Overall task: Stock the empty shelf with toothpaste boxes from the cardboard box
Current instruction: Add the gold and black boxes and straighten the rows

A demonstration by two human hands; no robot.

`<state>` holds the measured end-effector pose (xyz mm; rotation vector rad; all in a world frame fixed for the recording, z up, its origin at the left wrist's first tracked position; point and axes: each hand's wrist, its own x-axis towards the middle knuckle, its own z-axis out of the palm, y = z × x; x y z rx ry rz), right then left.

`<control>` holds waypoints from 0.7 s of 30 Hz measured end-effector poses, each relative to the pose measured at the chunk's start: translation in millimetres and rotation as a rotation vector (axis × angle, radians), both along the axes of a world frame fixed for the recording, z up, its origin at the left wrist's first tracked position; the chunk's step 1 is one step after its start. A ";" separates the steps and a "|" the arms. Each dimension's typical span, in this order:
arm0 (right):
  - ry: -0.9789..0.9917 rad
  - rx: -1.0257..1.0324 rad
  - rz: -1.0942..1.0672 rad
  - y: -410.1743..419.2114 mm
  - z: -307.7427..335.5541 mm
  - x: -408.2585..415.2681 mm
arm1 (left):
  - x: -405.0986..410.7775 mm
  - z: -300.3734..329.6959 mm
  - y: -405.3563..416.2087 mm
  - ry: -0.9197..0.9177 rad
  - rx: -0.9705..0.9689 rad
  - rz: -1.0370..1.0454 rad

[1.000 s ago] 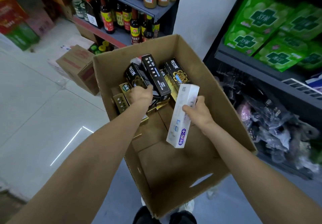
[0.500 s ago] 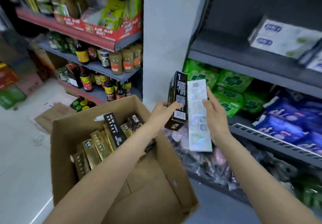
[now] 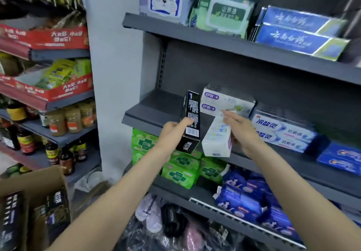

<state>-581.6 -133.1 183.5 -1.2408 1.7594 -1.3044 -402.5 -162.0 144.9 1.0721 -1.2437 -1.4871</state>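
My left hand (image 3: 173,131) grips a black toothpaste box (image 3: 190,121), held upright in front of the grey shelf (image 3: 154,112). My right hand (image 3: 242,131) holds a white toothpaste box (image 3: 215,139), tilted with its far end toward the shelf. On that shelf lie two stacked white boxes with purple logos (image 3: 226,102), just behind the white box I hold. The left part of the shelf is bare. The cardboard box (image 3: 31,182) stands at the lower left with several black toothpaste boxes (image 3: 52,207) inside.
More toothpaste boxes (image 3: 283,133) lie to the right on the same shelf. Green packs (image 3: 181,166) and blue packs (image 3: 246,196) fill the shelf below. Wipes and blue boxes (image 3: 298,30) sit above. Sauce bottles and jars (image 3: 64,119) line the left shelving.
Both hands lifted out of the cardboard box, each with a toothpaste box, and rose to the middle shelf. My view swung up and right from the box to the shelves.
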 end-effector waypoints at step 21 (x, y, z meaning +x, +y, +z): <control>-0.314 0.102 -0.195 -133.0 -7.8 -63.2 | -57.0 -4.1 -130.9 0.002 0.083 0.104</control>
